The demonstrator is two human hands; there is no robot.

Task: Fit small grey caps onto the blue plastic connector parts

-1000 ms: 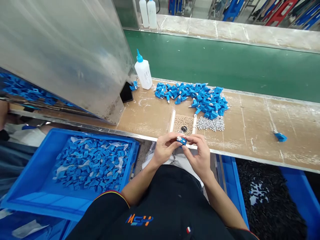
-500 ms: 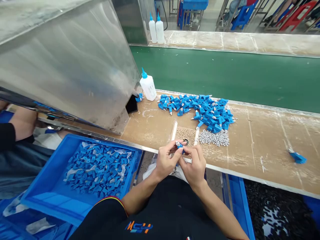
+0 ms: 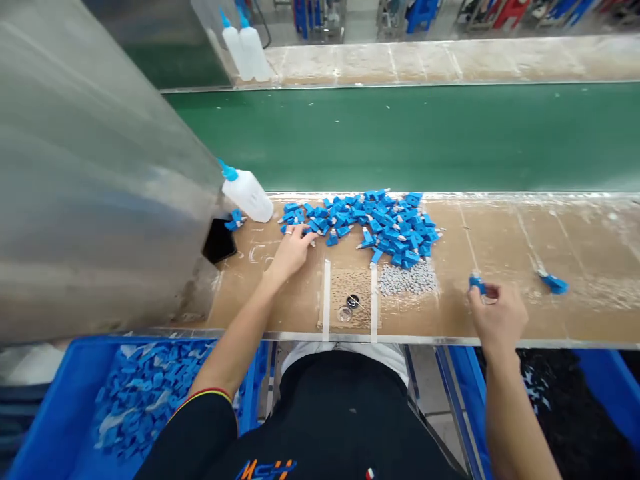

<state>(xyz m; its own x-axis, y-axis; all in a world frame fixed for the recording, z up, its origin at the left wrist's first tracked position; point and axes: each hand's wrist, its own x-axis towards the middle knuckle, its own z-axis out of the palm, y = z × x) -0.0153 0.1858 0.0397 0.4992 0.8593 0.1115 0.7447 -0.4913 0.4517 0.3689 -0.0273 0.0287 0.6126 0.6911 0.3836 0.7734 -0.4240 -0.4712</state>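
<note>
Far left, a brushed steel panel (image 3: 75,200) slanting down to the bench, and below it a blue plastic crate (image 3: 65,413), well filled with loose blue plastic parts (image 3: 150,407) and scraps of white film, so plenty apparently left to work through. Next along, on a scuffed tan work board (image 3: 595,233), a white squeeze bottle (image 3: 247,195) with a blue nozzle lying on its side, a small cluster of blue parts (image 3: 235,219) just beside it, and a black flat object (image 3: 219,241), perhaps a phone, at the panel's foot. Then the left hand (image 3: 293,252), fingers curled downward with the tips (image 3: 303,233) at the near edge of a loose heap of blue parts (image 3: 365,223); whether they have hold of a piece, no telling. Many pieces in that heap pale-tipped, seemingly fitted already. Between two strips of white tape (image 3: 326,300), a small black round dish (image 3: 353,301) and a clear ring (image 3: 345,314). Just right of the tape, a small pile of grey-white pieces (image 3: 407,280), a fair supply seemingly remaining. Farther right, the right hand (image 3: 497,317), thumb and fingers closed in a pinch on a single blue part (image 3: 477,285) over the board, and a lone blue part (image 3: 554,285) lying apart near the end. Beyond the board, a green conveyor belt (image 3: 400,137); below its near edge, a blue crate (image 3: 600,380) of black pieces
</note>
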